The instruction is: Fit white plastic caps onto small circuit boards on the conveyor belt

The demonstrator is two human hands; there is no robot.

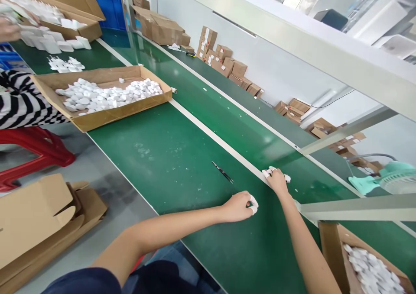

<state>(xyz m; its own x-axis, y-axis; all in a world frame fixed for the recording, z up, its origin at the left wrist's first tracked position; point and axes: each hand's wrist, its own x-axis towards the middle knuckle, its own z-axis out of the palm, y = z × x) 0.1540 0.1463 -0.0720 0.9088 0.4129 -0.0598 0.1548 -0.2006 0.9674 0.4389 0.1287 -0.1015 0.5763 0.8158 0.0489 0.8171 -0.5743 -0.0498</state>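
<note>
My left hand (238, 206) rests curled on the green conveyor belt (169, 155), with something small and white (254, 205) at its fingertips. Whether that is a part or finger covers, I cannot tell. My right hand (276, 181) lies farther along at the belt's pale centre strip (224, 149), its fingers bunched around small white bits (287, 178). Black tweezers (222, 172) lie on the belt to the left of both hands, touching neither. The nearest tray of white parts is well away from my hands.
A cardboard tray of white parts (100, 95) sits on the belt. A co-worker's striped sleeve (19, 101) is next to it, and another hand (9, 30) is farther up. A box of white parts (367, 263) is at lower right. A green fan (394, 179) and a metal crossbar (357, 209) stand right.
</note>
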